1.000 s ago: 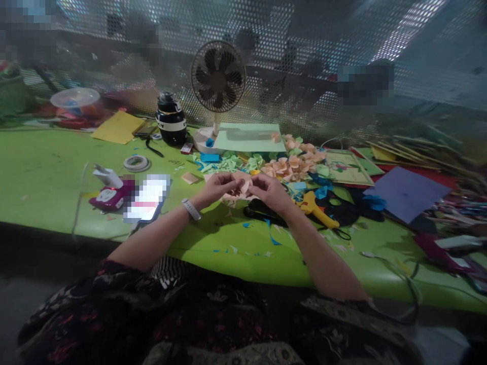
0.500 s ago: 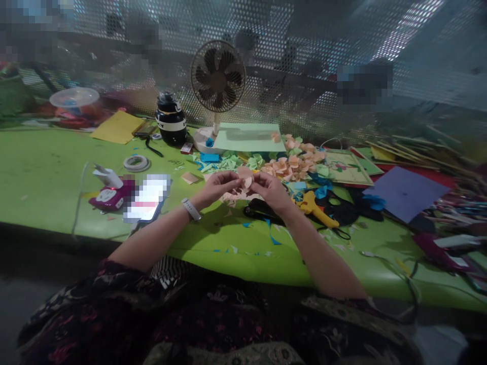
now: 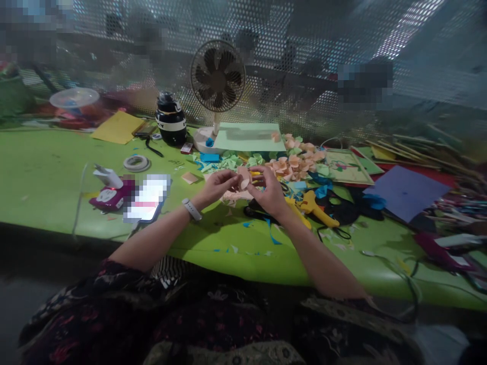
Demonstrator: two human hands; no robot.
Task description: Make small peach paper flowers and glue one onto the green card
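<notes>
R hand (image 3: 269,191) shifted, spread; peach ppr (image 3: 244,177) folds unclear.

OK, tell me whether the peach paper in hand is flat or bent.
Bent: the peach paper, between the left hand and right hand, shows a pale rounded flap against a darker part.

Left hand (image 3: 217,187) had a peachy paper bit (image 3: 244,177) pinched, right hand (image 3: 269,191) right by it, over one cluttered green counter (image 3: 213,235).

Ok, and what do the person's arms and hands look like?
The left hand and right hand are ungloved, both forearms bare. A white, dark-dotted wrist strap circles the left wrist; a dark, flower-patterned fabric sleeve covers the upper left arm.
</notes>
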